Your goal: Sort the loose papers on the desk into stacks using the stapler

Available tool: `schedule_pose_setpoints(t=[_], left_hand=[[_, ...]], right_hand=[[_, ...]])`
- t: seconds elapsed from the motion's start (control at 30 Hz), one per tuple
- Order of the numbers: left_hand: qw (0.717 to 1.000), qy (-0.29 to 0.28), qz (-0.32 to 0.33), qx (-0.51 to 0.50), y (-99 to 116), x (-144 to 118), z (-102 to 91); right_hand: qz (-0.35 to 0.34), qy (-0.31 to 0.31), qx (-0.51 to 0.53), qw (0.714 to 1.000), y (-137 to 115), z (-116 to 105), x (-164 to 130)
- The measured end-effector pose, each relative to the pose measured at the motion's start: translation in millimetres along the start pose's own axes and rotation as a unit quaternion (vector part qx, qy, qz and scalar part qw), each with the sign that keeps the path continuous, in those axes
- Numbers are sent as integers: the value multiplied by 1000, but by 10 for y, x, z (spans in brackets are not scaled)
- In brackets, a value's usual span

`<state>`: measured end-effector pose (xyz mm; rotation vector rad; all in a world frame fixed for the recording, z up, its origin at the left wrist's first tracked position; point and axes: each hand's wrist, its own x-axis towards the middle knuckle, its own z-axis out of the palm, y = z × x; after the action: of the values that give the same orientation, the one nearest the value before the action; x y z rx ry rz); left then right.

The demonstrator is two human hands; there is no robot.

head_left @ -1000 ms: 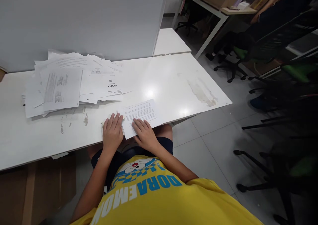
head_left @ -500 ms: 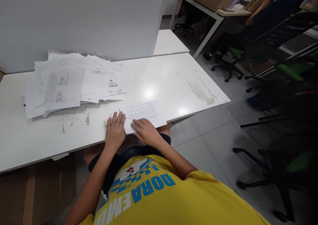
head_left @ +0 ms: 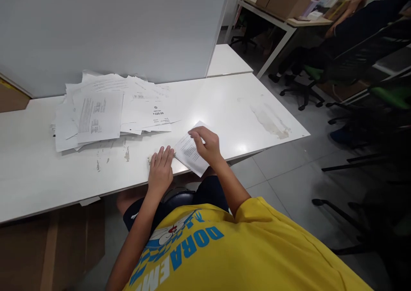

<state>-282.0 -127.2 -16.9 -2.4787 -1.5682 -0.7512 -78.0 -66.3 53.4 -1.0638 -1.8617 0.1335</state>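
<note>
Both hands work at the near edge of the white desk [head_left: 224, 107], close to its right half. Largest on the desk is the loose pile of printed papers [head_left: 109, 111] spread toward the far left, against the grey partition [head_left: 128, 25]; it lies well apart from the hands. Nearer, at the front edge, sits the single printed sheet [head_left: 189, 153], its near corner overhanging the desk edge. The right hand [head_left: 207, 143] pinches the sheet's far part between thumb and fingers and lifts it over, so the paper bends upward. The left hand [head_left: 161, 171] lies flat and open, grasping nothing, fingertips pressed down just beside the sheet's left edge, next to a small crumpled scrap [head_left: 150, 158]. To my eye a clean fold would call for the left fingers holding the paper steady while the right brings edge to edge before pressing any crease.
</note>
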Motion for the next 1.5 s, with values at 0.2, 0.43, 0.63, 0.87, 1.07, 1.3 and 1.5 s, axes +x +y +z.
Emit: schedule_pose_setpoints(t=[0.2, 0.43, 0.63, 0.87, 1.07, 1.3, 1.5], left_hand=[[1000, -1, -12, 21, 46, 10, 3], [999, -24, -26, 0, 68, 34, -3], [998, -39, -32, -30, 73, 41, 2], [991, 11, -35, -129, -56, -26, -187], [952, 159, -249, -80, -1106, -59, -697], [837, 171, -519, -35, -2440, 167, -1007], [835, 115, -532, -79, -2695, 490, -1199]], right_hand=[[43, -186, -109, 976, 310, -6, -267], [26, -319, -217, 922, 423, -596, -1081], [12, -134, -227, 964, 428, -682, -1167], [1, 70, -131, 989, 499, -123, 236], [-16, -176, -1, 984, 326, 1254, 1243], [-24, -285, 68, 956, -419, 1361, 693], [56, -246, 98, 963, -221, 548, -119]])
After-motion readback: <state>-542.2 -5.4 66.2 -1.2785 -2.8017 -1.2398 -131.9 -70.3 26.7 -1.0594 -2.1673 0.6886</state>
